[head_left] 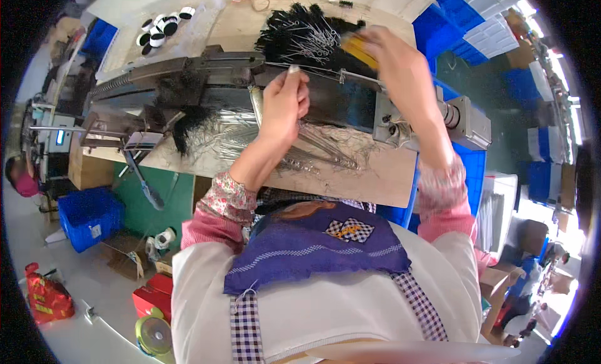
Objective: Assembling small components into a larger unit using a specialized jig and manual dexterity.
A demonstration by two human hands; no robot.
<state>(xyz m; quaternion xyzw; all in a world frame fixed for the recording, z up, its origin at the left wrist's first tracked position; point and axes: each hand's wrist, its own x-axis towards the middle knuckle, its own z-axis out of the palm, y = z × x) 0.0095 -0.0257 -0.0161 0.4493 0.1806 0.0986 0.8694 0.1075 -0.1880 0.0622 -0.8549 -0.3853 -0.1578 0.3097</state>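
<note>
My left hand is closed over the middle of a dark metal machine, its thumb pressed on the curled fingers and a white covering on the thumb tip. What it holds, if anything, is hidden. A thin metal rod runs along the machine just beyond it. Farther right and higher, my right hand is closed on a flat yellow object, slightly blurred, whose kind I cannot make out. Beside that object lies a heap of black-bristled brushes with looped wire ends.
Loose metal wires cover the wooden tabletop nearer my body. A motor-like unit sits at the machine's right end. Black-and-white round caps lie in a tray at the back left. Blue crates stand at the right.
</note>
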